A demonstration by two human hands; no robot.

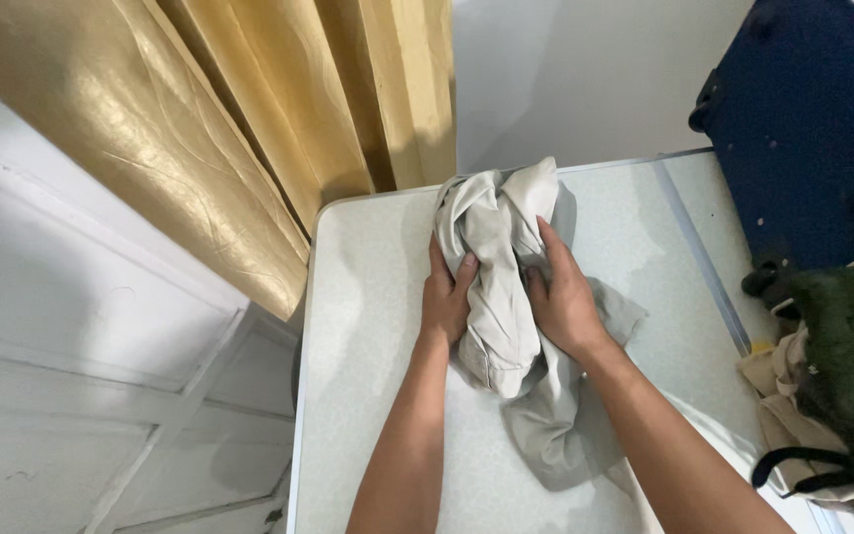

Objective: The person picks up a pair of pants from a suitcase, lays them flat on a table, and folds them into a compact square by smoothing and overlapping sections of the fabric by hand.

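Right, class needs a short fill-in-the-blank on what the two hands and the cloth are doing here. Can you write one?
1. Both hands grip a crumpled pale grey ____ on the table.
2. The left hand and right hand hold it from ____ sides.
3. Behind the table hangs a ____ curtain.
4. At the right stands a dark ____ suitcase.

Missing words: garment; opposite; golden; blue

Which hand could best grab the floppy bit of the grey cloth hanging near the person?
Probably the right hand: the loose tail of the crumpled grey cloth trails under its wrist, while the left hand grips the other side.
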